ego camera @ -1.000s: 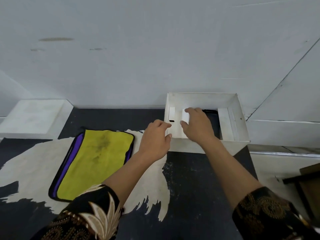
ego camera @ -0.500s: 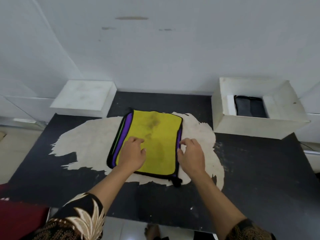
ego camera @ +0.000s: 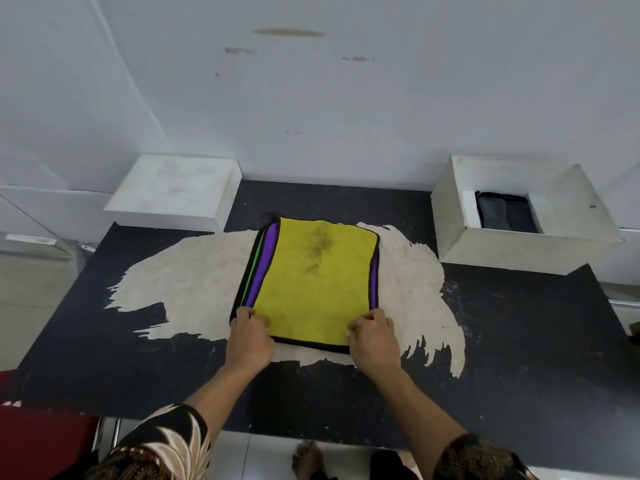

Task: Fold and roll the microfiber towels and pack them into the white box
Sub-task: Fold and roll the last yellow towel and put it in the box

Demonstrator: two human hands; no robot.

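Tabletop (ego camera: 485, 341), black with a large worn pale patch, fills most of the view. The white box (ego camera: 512, 247) is set open at its far right corner, and a white lid-like block (ego camera: 173, 192) at the far left. On the pale patch between them the yellow towel (ego camera: 311, 285) is laid flat over a purple towel (ego camera: 264, 265), whose edges show at both sides. Both arms are stretched forward, wrists low. The near left corner is pinched by the left hand (ego camera: 251, 341) and the near right corner by the right hand (ego camera: 374, 341), fingers curled, thumbs seemingly on top. Dark rolled towels (ego camera: 505, 213) are seen inside the box.
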